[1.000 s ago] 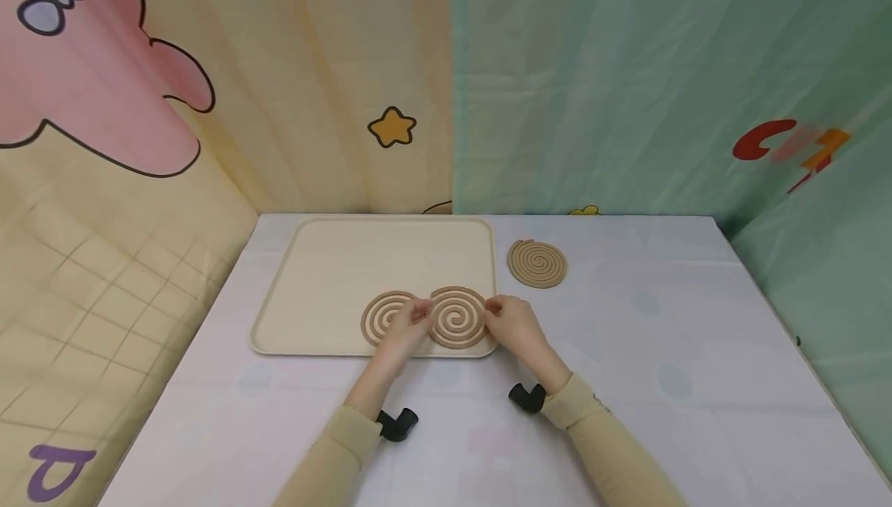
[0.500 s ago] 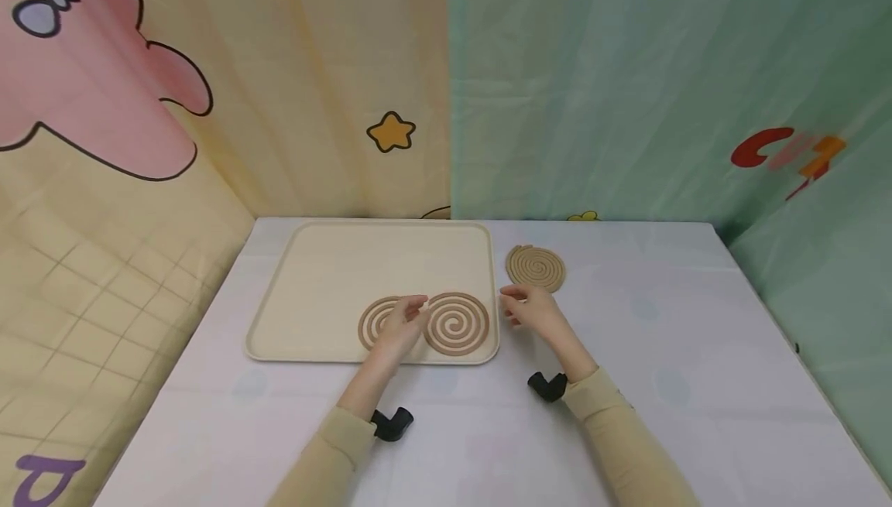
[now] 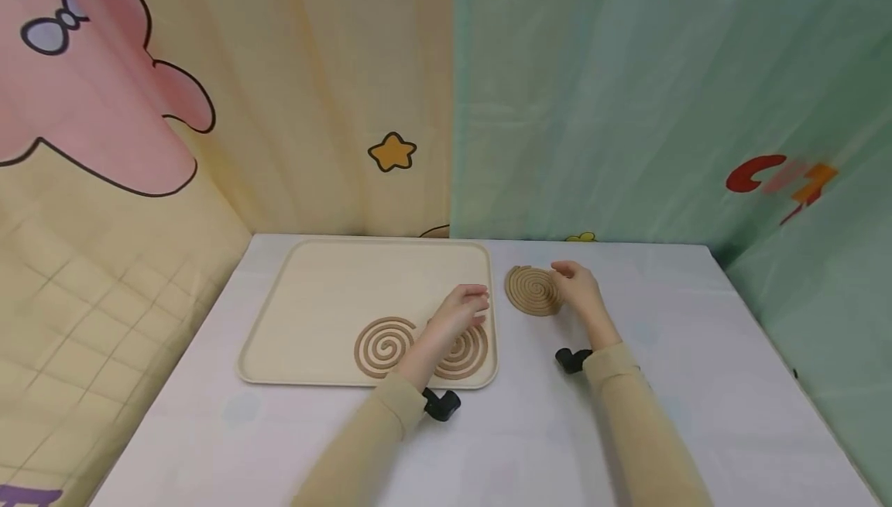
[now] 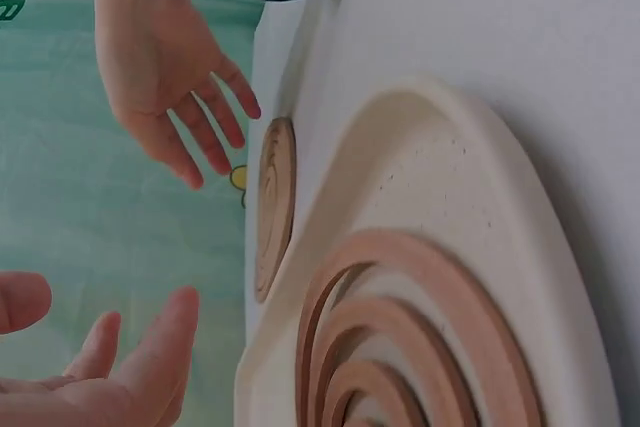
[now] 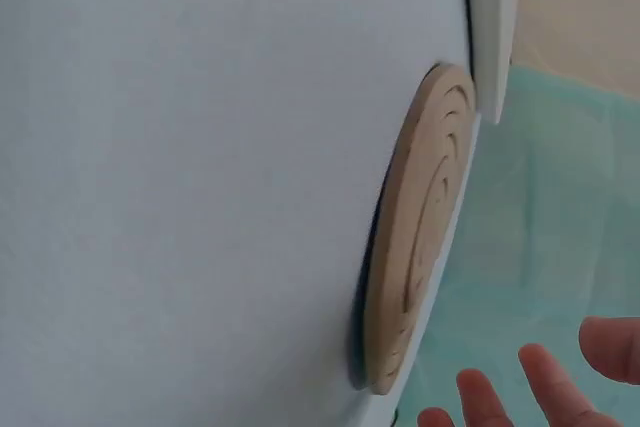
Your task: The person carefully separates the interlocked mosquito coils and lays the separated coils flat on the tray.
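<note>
A tightly wound mosquito coil (image 3: 531,292) lies on the white table, right of the beige tray (image 3: 313,298); its edge shows thick in the right wrist view (image 5: 400,237). My right hand (image 3: 581,294) hovers at the right side of that coil, fingers spread in the left wrist view. On the tray's front right part lie two looser mosquito coils, one at the left (image 3: 385,347) and one at the right (image 3: 465,354). Above the right one is my left hand (image 3: 456,315), fingers loosely extended and holding nothing; it partly hides that coil.
The tray's raised rim (image 4: 530,187) stands between the left hand and the coil on the table. A yellow and green printed curtain (image 3: 592,104) rises behind the table's back edge. Each wrist carries a black camera mount (image 3: 442,405).
My right hand has let go of the right tray coil and moved right and back to the coil on the table. My left hand has left the tray coils and shifted right.
</note>
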A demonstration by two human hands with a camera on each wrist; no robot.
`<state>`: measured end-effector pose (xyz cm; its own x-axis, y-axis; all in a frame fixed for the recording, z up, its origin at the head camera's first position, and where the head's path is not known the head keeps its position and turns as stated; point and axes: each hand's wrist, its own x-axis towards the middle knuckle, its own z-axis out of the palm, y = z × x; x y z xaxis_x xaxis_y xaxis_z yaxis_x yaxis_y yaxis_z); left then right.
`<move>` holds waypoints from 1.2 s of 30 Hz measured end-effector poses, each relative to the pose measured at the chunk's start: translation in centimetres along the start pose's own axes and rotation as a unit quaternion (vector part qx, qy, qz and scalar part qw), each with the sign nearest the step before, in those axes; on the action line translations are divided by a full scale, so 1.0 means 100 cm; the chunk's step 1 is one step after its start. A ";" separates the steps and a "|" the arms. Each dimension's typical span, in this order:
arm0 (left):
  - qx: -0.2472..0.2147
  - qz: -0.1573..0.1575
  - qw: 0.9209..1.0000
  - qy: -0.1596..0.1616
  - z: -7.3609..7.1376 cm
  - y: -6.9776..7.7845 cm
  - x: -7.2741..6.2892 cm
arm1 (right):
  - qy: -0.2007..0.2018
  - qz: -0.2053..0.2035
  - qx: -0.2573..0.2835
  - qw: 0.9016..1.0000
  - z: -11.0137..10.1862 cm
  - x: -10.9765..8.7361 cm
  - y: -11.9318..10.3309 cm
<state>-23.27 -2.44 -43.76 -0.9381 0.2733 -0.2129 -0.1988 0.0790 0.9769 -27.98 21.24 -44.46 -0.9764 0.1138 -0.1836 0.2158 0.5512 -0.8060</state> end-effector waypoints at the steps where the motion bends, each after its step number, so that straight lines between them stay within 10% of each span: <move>1: -0.003 -0.007 1.000 -0.007 0.005 -0.002 0.004 | -0.002 0.009 0.005 1.000 0.000 0.003 0.003; 12: -0.085 -0.049 0.995 -0.030 0.036 -0.020 0.040 | -0.070 0.009 -0.059 0.996 0.009 0.014 0.012; 25: -0.114 -0.056 0.990 -0.059 0.040 -0.020 0.050 | -0.066 0.008 -0.087 0.994 0.016 0.018 0.004; 36: -0.006 0.011 1.000 0.002 0.027 0.000 0.029 | 0.024 0.002 0.024 0.999 0.008 -0.013 -0.009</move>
<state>-25.21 0.91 -44.41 -0.9433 0.2712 -0.1914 -0.1816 0.0610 0.9815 -26.92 19.91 -43.96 -0.9744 0.1563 -0.1614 0.2196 0.5105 -0.8313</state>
